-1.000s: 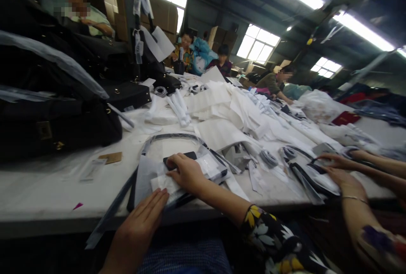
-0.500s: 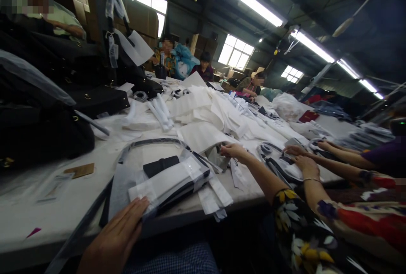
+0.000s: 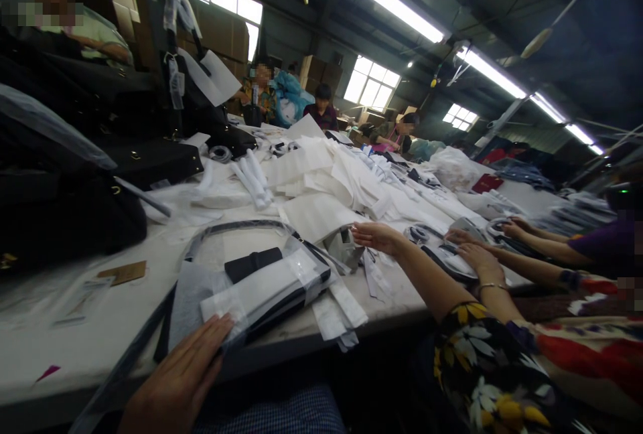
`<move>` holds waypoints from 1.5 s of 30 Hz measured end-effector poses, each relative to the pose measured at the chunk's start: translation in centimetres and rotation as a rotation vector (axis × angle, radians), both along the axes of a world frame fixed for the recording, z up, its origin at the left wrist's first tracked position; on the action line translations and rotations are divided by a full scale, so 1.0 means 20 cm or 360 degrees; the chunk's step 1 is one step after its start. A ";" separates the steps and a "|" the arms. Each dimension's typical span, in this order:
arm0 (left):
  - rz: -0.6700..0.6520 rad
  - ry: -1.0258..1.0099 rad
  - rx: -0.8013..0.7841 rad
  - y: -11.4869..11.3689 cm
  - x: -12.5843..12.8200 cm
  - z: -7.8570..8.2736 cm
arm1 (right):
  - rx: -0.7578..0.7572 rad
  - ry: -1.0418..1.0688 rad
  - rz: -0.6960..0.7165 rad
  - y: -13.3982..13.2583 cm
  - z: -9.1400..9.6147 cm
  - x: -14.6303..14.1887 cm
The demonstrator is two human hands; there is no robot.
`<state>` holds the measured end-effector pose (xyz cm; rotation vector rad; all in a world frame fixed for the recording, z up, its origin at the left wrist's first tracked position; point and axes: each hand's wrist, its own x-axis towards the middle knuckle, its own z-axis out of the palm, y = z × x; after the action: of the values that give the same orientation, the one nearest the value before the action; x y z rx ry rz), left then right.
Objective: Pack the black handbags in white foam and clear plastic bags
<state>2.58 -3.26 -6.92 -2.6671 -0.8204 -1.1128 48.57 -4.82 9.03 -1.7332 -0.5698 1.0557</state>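
Observation:
My left hand [image 3: 175,370] lies with its fingers stretched out on the near left end of a folded black bag [image 3: 281,313]. White paper wrapping [image 3: 266,286] covers much of the bag, held by bands of clear tape [image 3: 304,265]. Its handle [image 3: 241,225], sleeved in clear plastic, arches behind it. My right hand [image 3: 379,238], below a black floral sleeve, is at a grey tape dispenser [image 3: 345,246] just beyond the bag. Its fingertips are pressed together on what looks like a small piece of clear tape, which is hardly visible.
White sheets [image 3: 321,166] are heaped along the table's middle. Black bags [image 3: 60,199] stack up on the left, near a brown card tag [image 3: 124,273]. White strips [image 3: 339,313] overhang the front edge. At right, a co-worker's hands [image 3: 477,260] handle another bag close to my right arm.
My right hand has shifted slightly up and right from the dispenser, its fingers straighter. My left hand still rests on the bag. The whole view has moved a little.

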 end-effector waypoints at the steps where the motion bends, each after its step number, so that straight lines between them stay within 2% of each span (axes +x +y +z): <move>1: -0.0004 -0.0010 0.0002 0.00 0.00 0.01 | 0.0056 0.0005 -0.0024 -0.04 0.01 -0.01; 5: -0.0018 -0.0020 -0.0051 0.00 0.00 0.00 | 0.0174 0.0017 -0.0098 -0.27 0.02 -0.07; 7: -0.0027 -0.0007 -0.0060 0.01 -0.01 -0.01 | 0.0155 0.0024 -0.0124 -0.38 -0.02 -0.11; 10: -0.0053 0.0022 -0.0034 0.02 -0.02 -0.03 | 0.0117 0.0005 -0.0189 -0.48 -0.14 -0.17; 14: -0.0038 0.0002 -0.0107 0.01 -0.02 -0.03 | 0.0143 -0.0117 -0.0295 -0.48 -0.31 -0.21; 17: -0.0021 -0.0018 -0.0178 0.00 -0.02 -0.02 | 0.0167 -0.0296 -0.0339 -0.46 -0.39 -0.20; 20: -0.0049 -0.0021 -0.0172 0.00 -0.01 -0.02 | 0.0198 -0.0519 -0.0326 -0.48 -0.40 -0.20; 23: -0.0071 -0.0024 -0.0131 0.00 -0.01 -0.01 | 0.0241 -0.0715 -0.0237 -0.54 -0.32 -0.23; 25: -0.0069 -0.0007 -0.0093 0.00 -0.01 0.00 | 0.0274 -0.0947 -0.0016 -0.56 -0.23 -0.28; 29: -0.0054 0.0078 -0.0037 0.00 -0.01 0.05 | 0.0460 -0.1482 0.0830 -0.50 -0.01 -0.49; 33: 0.0018 0.0032 -0.0070 -0.03 0.01 0.08 | 0.0631 -0.1384 0.1581 -0.31 0.14 -0.78; 36: 0.0144 -0.0068 -0.0161 -0.06 0.02 0.10 | 0.0659 -0.1124 0.2084 -0.13 0.14 -0.97; 39: 0.0235 -0.0172 -0.0245 -0.08 0.04 0.13 | 0.0621 -0.1037 0.2409 0.08 0.09 -1.09; 41: 0.0259 -0.0219 -0.0256 -0.09 0.04 0.15 | 0.0569 -0.1169 0.2556 0.21 0.04 -1.14; 45: 0.0271 -0.0233 -0.0239 -0.10 0.06 0.15 | 0.0401 -0.1694 0.2804 0.41 -0.02 -1.25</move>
<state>3.74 -5.30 -3.84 -2.5938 -1.1769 -1.2608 23.49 3.41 8.55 -1.1138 -3.0357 0.8122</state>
